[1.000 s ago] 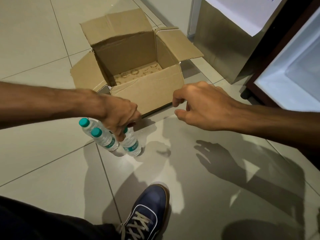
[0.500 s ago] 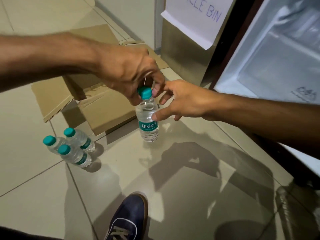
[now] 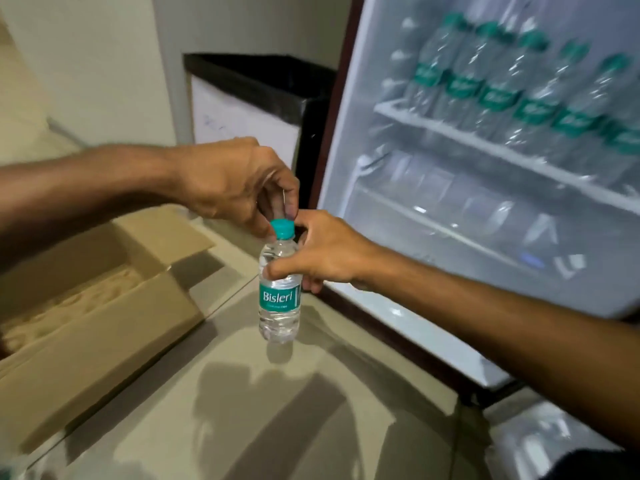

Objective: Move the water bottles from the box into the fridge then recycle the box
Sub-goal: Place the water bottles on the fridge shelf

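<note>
Pale floor tiles [image 3: 242,393] run between the open cardboard box [image 3: 104,327] on the left and the open fridge [image 3: 381,299] on the right, whose upper shelf [image 3: 485,147] already carries a row of water bottles [image 3: 498,95]. One more bottle [image 3: 280,299] hangs upright just before the fridge — left hand [image 3: 235,181] pinching its teal cap [image 3: 282,228], right hand [image 3: 329,251] curled round its shoulder. What shows of the box looks empty, so loading seems nearly done; recycling the box is still to come.

I see a clear plastic water bottle [image 3: 279,320] with a teal cap [image 3: 282,228] and a teal label [image 3: 279,298] lettered in white. The open cardboard box [image 3: 104,323] is plain tan, the fridge [image 3: 360,81] white inside with a dark maroon edge, the floor tiles [image 3: 277,417] glossy beige.
</note>
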